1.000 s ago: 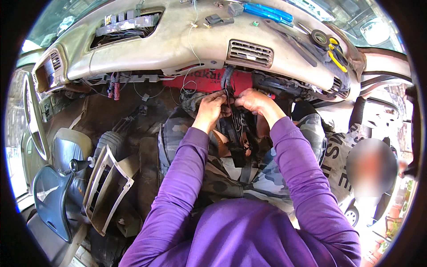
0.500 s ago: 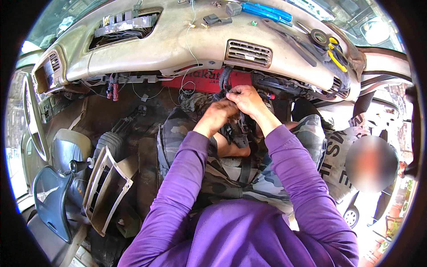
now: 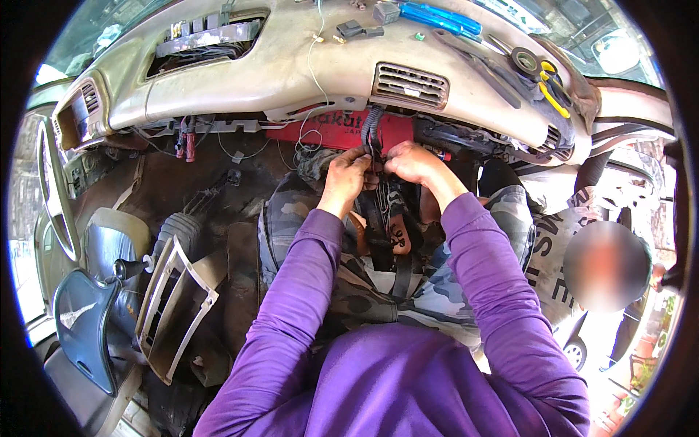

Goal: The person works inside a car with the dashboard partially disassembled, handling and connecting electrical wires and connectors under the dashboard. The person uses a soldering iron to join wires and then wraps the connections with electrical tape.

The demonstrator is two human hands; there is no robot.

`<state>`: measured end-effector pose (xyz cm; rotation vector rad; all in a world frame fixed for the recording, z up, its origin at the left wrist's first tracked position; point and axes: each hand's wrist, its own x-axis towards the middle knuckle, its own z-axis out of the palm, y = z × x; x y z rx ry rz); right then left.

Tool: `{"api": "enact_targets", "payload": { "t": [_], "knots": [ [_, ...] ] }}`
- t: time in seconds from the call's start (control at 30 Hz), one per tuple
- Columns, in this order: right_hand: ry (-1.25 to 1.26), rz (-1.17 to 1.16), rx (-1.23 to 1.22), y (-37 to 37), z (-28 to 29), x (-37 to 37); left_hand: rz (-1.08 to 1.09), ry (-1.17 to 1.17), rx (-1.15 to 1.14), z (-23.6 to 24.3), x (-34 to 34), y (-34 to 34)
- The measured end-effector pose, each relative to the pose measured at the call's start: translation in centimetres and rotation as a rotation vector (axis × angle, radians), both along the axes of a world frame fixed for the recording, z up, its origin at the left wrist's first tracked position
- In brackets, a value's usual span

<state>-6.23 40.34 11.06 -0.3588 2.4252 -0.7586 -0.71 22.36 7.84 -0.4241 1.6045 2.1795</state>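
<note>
A dark bundle of wires (image 3: 381, 200) hangs between my hands below the beige dashboard (image 3: 313, 80). Its upper part runs inside a black corrugated sleeve (image 3: 371, 125) in front of a red panel (image 3: 320, 129). My left hand (image 3: 349, 175) is closed round the wires just under that sleeve, thumb pressed against the fingers. Close by on the right, my right hand (image 3: 413, 164) is curled with its fingertips pinched at the bundle's edge. What sits in that pinch is too small to make out. Loose wire ends dangle over my lap.
Screwdrivers with blue handles (image 3: 440, 18), a tape roll (image 3: 524, 62), yellow-handled pliers (image 3: 553, 98) and black connectors (image 3: 357, 30) lie on the dashboard. A thin pale wire (image 3: 313, 65) trails down from it. At left stand a gear lever (image 3: 131, 269) and a loose trim frame (image 3: 175, 313). Another person (image 3: 561, 262) is at right.
My hands have moved apart from their overlapped position. The left has shifted up to the wires under the sleeve, and the right has drawn right and slightly down. More hanging wires show.
</note>
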Motion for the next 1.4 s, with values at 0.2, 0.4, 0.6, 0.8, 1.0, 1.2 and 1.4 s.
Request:
{"api": "enact_targets", "payload": {
  "t": [0.2, 0.4, 0.6, 0.8, 1.0, 1.2, 1.4],
  "knots": [
    [0.186, 0.193, 0.021, 0.1, 1.5, 1.5, -0.036, -0.058, 0.124, -0.1, -0.3, -0.5],
    [0.138, 0.14, -0.003, 0.8, 1.5, 1.2, 0.078, -0.069, 0.065, 0.5, 0.2, 0.1],
    [0.184, -0.192, -0.161, -0.9, 0.7, 1.4, 0.116, -0.006, 0.252, 0.3, 0.9, 0.7],
    [0.145, -0.313, -0.257, -1.4, -1.5, 1.7, -0.132, 0.034, 0.081, 0.9, 0.5, 0.4],
    [-0.186, -0.691, -0.695, -0.2, -2.6, 1.0, -0.337, -0.022, 0.154, 2.0, 1.3, 0.8],
    [-0.499, -0.987, -0.98, -1.0, -0.3, 1.4, -0.061, -0.031, 0.077, 0.8, 0.8, 0.7],
    [-0.55, -0.498, -0.589, 1.9, 0.1, 0.3, 0.006, 0.042, -0.173, 0.6, 0.6, 1.1]
  ]
}}
